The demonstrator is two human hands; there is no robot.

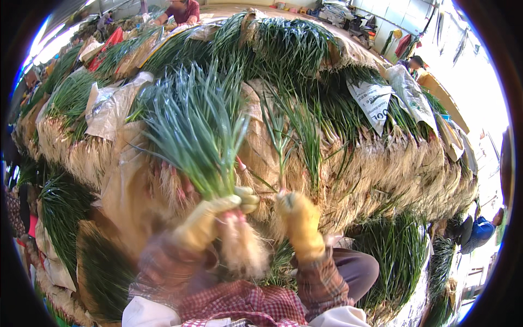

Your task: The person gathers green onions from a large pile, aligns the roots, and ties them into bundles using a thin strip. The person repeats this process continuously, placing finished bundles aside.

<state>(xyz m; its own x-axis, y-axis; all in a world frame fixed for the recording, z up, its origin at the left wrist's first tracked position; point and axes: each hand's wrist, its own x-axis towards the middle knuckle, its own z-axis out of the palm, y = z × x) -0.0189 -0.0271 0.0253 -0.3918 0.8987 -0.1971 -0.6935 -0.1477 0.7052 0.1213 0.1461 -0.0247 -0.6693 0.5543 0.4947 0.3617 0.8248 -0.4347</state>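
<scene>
My left hand (216,212), in a yellowish work glove, is closed round a thick bunch of green onions (204,143). The long green leaves fan upward, and the pinkish bases and pale roots hang below the fist. To the right, my right hand (298,216), gloved too and a little blurred, grips a single green onion plant (281,151) at its pinkish base, leaves pointing up. Beyond both hands lies a large heap of green onions (367,151), roots facing me.
Woven sacks (261,131) lie among the heap, with a plastic sheet (372,102) at the right. More green onions (392,257) stand beside my knee (357,269), and others (102,269) lie lower left. People are at the top left (182,12), upper right (413,63) and far right (482,229).
</scene>
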